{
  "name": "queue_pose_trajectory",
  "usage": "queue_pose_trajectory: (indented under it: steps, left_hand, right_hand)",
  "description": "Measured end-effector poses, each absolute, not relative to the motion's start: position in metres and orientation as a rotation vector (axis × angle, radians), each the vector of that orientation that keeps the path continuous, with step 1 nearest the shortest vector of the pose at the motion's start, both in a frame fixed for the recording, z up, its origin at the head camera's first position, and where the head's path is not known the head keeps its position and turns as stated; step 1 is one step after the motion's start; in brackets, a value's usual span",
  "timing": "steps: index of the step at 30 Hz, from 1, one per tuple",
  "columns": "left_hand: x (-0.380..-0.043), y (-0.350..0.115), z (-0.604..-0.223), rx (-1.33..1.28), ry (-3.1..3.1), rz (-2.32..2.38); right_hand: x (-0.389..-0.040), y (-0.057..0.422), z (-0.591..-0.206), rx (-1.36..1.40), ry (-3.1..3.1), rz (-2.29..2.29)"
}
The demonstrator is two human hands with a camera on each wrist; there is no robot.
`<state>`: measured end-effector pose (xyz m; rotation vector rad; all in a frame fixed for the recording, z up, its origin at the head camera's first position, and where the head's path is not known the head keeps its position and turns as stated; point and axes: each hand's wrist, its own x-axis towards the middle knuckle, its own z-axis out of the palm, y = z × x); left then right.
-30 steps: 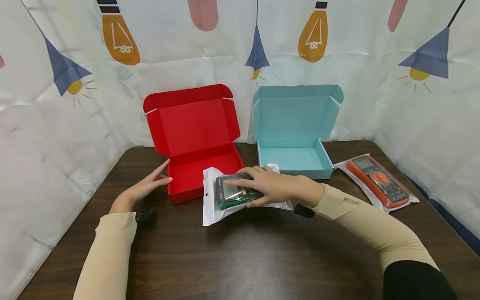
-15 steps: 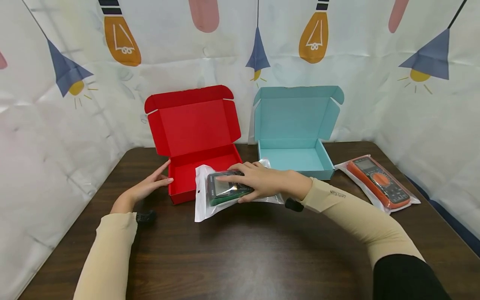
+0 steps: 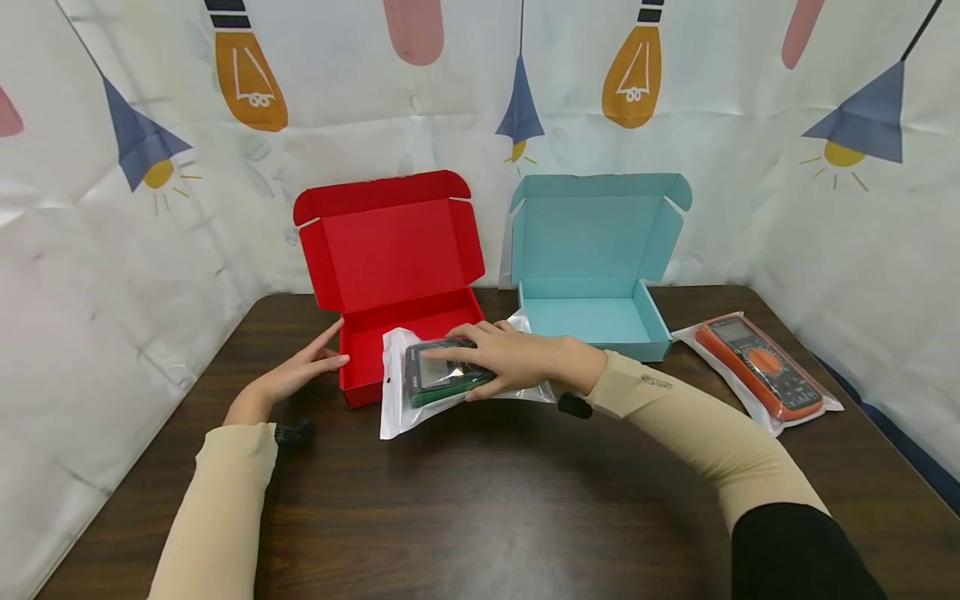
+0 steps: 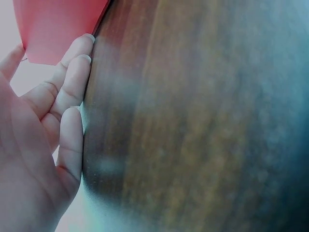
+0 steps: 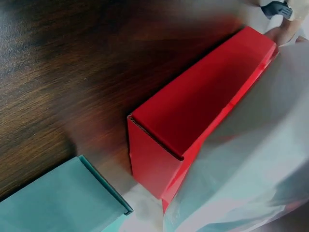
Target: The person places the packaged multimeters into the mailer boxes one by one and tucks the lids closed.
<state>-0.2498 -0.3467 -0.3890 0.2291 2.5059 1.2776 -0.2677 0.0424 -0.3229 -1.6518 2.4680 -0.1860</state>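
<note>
My right hand grips a green-and-black multimeter inside a clear-and-white plastic bag, held tilted above the table by the front of the open red box. Part of the meter is hidden under the fingers. In the right wrist view the bag covers one side of the red box. At the red box's left side my left hand touches the wall with extended fingers. The left wrist view shows those fingers beside a red panel.
An open light-blue box stands right of the red one. Farther right lies a bagged orange multimeter near the edge of the dark wooden table. A printed white cloth hangs behind.
My right hand has carried the bagged green multimeter left and slightly up, toward the red box's front. The left hand has stayed against the red box.
</note>
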Motion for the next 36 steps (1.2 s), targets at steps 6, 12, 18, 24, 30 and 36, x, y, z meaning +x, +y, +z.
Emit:
queue_pose_trajectory:
  steps: [6,12,18,24,30,36]
  left_hand:
    - [-0.250,-0.347,-0.389,0.233,2.505,1.287]
    - [-0.250,-0.347,-0.391,0.254,2.502,1.292]
    - [-0.251,-0.347,-0.391,0.262,2.500,1.304]
    - [-0.251,-0.347,-0.390,0.260,2.500,1.300]
    - [-0.251,-0.348,-0.390,0.238,2.495,1.296]
    - [-0.253,-0.349,-0.391,0.229,2.497,1.282]
  right_hand:
    - [-0.273,0.039,-0.326,-1.660,2.470,-0.173]
    - [-0.279,0.033,-0.328,-1.661,2.479,-0.207]
    - [-0.288,0.023,-0.328,-1.657,2.501,-0.175]
    - [-0.296,0.015,-0.326,-1.646,2.505,-0.165]
    - [-0.304,0.008,-0.327,-1.617,2.518,-0.193]
    - [-0.312,0.001,-0.327,-1.620,2.518,-0.201]
